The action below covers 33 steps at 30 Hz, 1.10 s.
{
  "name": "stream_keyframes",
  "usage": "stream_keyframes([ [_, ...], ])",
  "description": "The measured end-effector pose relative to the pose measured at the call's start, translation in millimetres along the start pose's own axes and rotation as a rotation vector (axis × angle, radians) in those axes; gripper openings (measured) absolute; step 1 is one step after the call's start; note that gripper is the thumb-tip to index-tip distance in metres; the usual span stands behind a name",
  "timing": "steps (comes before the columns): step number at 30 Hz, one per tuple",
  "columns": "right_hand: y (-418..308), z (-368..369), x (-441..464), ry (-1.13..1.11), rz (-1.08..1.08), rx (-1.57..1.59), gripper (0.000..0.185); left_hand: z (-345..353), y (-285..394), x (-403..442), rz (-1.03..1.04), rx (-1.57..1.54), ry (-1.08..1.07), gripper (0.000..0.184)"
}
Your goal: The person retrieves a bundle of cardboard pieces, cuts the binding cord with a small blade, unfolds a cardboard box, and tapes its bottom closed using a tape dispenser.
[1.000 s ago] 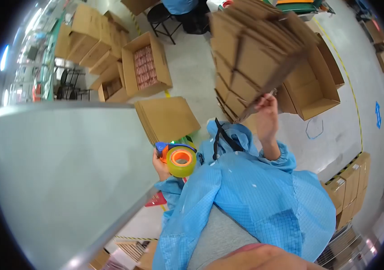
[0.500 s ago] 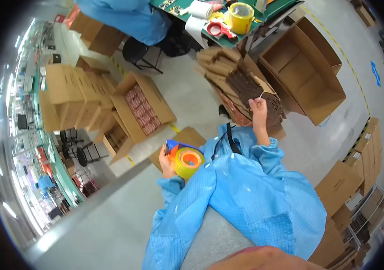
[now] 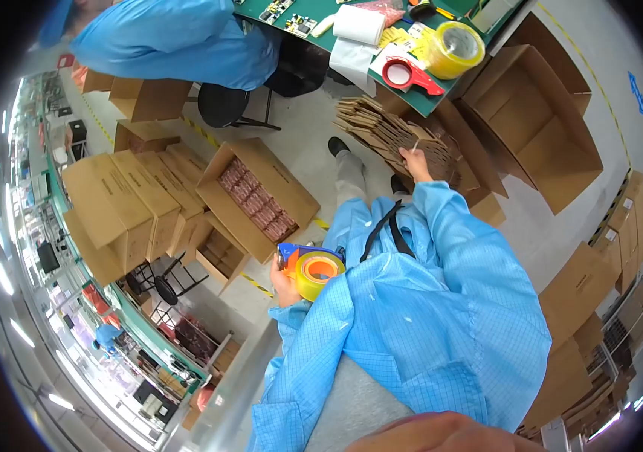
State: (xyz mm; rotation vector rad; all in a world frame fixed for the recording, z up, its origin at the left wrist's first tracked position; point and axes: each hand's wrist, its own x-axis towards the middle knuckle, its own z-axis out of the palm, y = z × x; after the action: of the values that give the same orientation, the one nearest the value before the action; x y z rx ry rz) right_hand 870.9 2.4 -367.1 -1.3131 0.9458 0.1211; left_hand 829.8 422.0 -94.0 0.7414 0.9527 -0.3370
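At the lower centre my left hand [image 3: 284,283] is closed round a blue and orange tape dispenser [image 3: 291,256] that carries a roll of yellowish tape [image 3: 320,273]. My right hand [image 3: 416,163] reaches forward with its fingers closed on the bundle of folded cardboard dividers [image 3: 381,128]. A thin white strip shows at my right fingertips. The bundle hangs tilted beside an open cardboard box [image 3: 474,143], near the green table's corner.
A green table [image 3: 302,13] with tape rolls and circuit boards is ahead. A co-worker in blue [image 3: 171,38] is beside a black stool [image 3: 223,105]. An open carton [image 3: 291,197] of reddish packs and stacked boxes [image 3: 110,196] are left; a large empty box [image 3: 540,120] is right.
The view has swung away from the grey table, bringing the green table and co-worker closer. The cardboard bundle, high before, is now lower beside the box, still in my right hand.
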Motion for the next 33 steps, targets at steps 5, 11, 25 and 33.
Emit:
stream_keyframes([
  [5,-28.6,72.0,71.1,0.034,0.156,-0.184,0.044,16.1,79.8,60.4,0.065,0.046,0.078,0.033],
  [11,-34.3,112.1,129.4,0.397,0.151,-0.462,0.08,60.6,137.4,83.5,-0.104,0.172,0.201,0.034],
  [25,-29.5,114.3,174.2,0.463,-0.038,-0.543,0.069,137.1,135.6,158.0,-0.143,0.303,0.267,0.025],
  [33,32.0,186.3,264.8,0.404,-0.259,-0.657,0.057,166.4,130.8,135.8,-0.067,0.34,0.473,0.036],
])
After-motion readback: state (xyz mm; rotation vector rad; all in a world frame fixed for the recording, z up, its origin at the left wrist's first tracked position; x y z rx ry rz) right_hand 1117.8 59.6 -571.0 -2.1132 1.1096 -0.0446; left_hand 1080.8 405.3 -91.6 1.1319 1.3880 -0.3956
